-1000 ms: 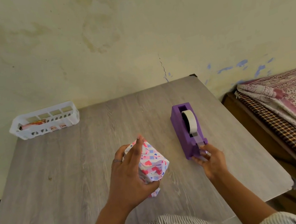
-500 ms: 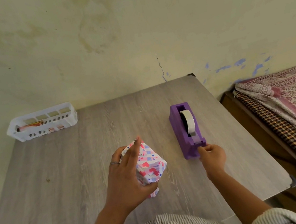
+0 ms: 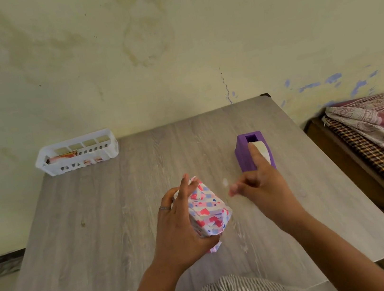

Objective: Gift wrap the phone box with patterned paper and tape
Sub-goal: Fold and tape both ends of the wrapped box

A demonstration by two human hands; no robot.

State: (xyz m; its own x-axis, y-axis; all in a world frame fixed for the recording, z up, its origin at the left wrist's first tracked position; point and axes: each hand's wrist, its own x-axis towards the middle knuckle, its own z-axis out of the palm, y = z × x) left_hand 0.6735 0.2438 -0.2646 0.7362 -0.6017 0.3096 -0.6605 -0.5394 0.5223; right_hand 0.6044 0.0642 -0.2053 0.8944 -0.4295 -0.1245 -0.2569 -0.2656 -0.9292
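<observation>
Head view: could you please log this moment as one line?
left hand: grips wrapped phone box | right hand: between box and tape dispenser, tape unclear

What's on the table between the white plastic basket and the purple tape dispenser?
Nothing: in the head view, only bare grey wood-grain table separates the white plastic basket and purple tape dispenser.

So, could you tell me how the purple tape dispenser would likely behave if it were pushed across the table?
The purple tape dispenser looks blocky with a broad flat base, so it would probably slide rather than tip. It sits flat on the smooth wood-grain table, so a firm push may move it easily. Its weight cannot be judged here.
</observation>
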